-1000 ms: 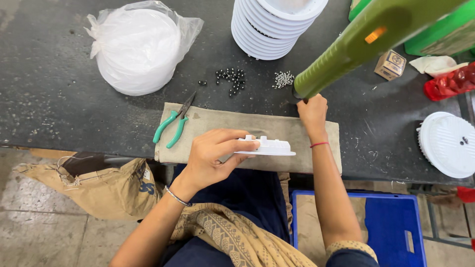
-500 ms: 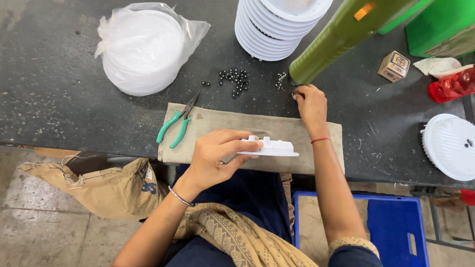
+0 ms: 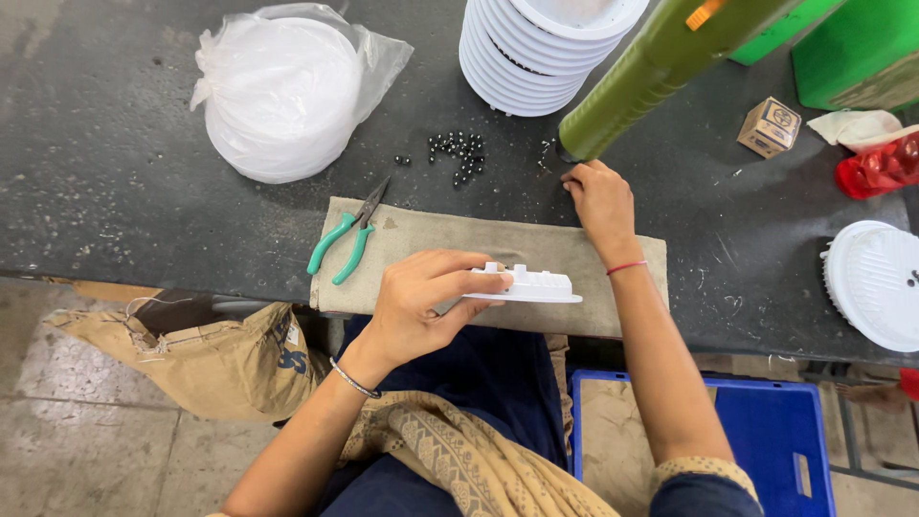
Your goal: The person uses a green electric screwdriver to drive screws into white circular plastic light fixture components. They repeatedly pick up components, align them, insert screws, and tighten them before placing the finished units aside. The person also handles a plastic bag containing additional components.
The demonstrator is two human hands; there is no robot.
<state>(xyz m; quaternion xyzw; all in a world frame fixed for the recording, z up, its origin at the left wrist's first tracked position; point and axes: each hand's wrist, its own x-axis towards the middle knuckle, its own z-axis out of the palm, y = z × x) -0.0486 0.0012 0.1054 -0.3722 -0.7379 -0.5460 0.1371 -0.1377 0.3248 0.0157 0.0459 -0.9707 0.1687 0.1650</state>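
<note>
My left hand [image 3: 421, 302] holds a flat white plastic part [image 3: 526, 285] edge-on above a tan cloth mat [image 3: 498, 249] at the table's front edge. My right hand [image 3: 598, 196] reaches forward past the mat, fingertips pinched on the dark table by a small pile of tiny silvery bits [image 3: 548, 158], just under a hanging green tool [image 3: 661, 67]. Whether it holds one of the bits cannot be seen. A scatter of small black beads [image 3: 458, 153] lies left of that hand.
Green-handled pliers [image 3: 347, 235] lie on the mat's left end. A bagged stack of white discs [image 3: 282, 91] sits at the back left, a tall stack of white parts [image 3: 541, 48] behind. A white disc [image 3: 876, 282], small box [image 3: 769, 126], and blue crate [image 3: 708, 440] are on the right.
My right hand has moved forward off the mat to the small silvery bits near the green tool. My left hand keeps the white part in place.
</note>
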